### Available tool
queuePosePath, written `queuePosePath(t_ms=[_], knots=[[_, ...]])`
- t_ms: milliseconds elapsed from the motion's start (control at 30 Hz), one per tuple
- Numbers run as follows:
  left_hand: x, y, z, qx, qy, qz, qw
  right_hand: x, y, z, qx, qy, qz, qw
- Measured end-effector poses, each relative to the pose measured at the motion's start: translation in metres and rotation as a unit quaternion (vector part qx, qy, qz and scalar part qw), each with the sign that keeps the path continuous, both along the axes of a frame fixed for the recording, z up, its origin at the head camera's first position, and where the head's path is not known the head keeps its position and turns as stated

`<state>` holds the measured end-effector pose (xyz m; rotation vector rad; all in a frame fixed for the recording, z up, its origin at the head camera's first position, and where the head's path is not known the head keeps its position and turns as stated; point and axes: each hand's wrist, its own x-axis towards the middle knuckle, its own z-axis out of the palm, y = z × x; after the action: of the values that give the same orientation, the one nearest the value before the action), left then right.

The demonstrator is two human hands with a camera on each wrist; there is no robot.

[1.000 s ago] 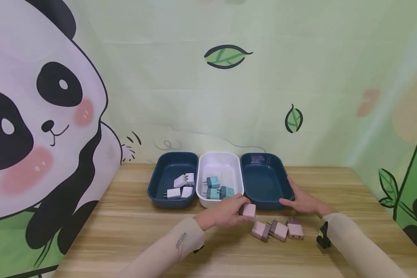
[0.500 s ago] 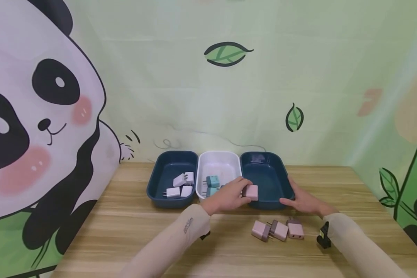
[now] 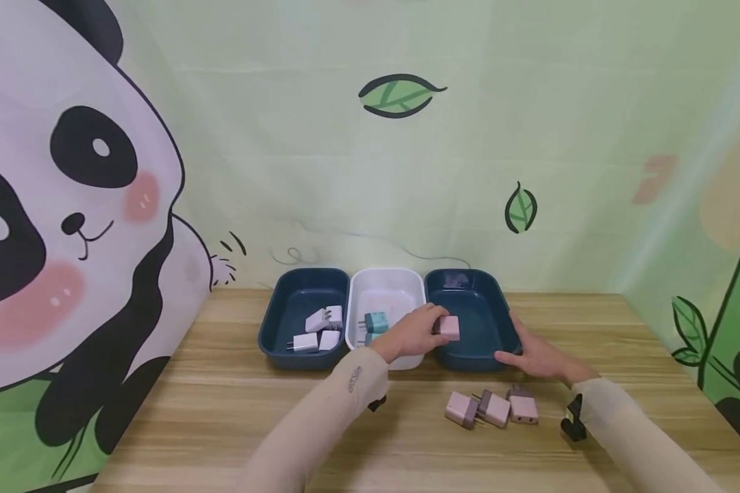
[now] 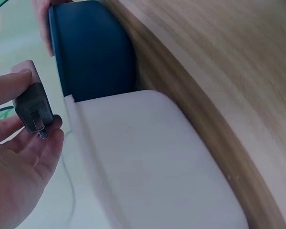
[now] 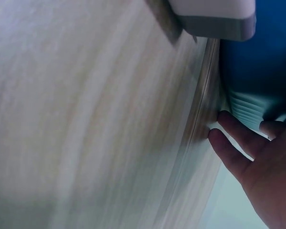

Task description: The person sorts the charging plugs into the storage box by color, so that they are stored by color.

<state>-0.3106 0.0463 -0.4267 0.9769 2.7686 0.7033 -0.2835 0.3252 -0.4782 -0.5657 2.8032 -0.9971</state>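
My left hand (image 3: 412,334) pinches a pink-and-brown charger plug (image 3: 450,328) between thumb and fingers. It is held over the near left part of the right dark blue tray (image 3: 473,363). In the left wrist view the prongs of the charger plug (image 4: 34,107) face back toward the palm. My right hand (image 3: 541,352) rests against that tray's right side near its front corner, with fingers extended. Three more pink-and-brown plugs lie on the table in front: one on the left (image 3: 461,409), one in the middle (image 3: 495,409), one on the right (image 3: 523,405).
The white middle tray (image 3: 386,277) has teal plugs (image 3: 376,322) in it, partly hidden by my left arm. The left dark blue tray (image 3: 271,348) contains several white plugs (image 3: 305,342). All three trays stand side by side on the wooden table (image 3: 222,411), before a printed backdrop.
My left hand has lifted the pink plug and carried it forward, from in front of the trays to over the right blue one. My right hand has stayed at the tray's side.
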Motion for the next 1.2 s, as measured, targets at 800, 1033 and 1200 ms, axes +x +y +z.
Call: queuePosePath(t_ms=[800,1033,1200], knots=[[-0.013,0.031,-0.023,-0.04,0.059,0.018,0.9973,0.001,0.002,-0.003,0.006,-0.011,-0.012,0.9998],[-0.016,0.033,-0.03,-0.069,0.086,0.017,0.9938,0.001,0.001,-0.003,-0.001,-0.007,-0.013,0.9999],[-0.017,0.033,-0.032,-0.072,0.093,0.013,0.993,0.001,0.002,-0.002,0.002,-0.008,-0.016,0.9998]])
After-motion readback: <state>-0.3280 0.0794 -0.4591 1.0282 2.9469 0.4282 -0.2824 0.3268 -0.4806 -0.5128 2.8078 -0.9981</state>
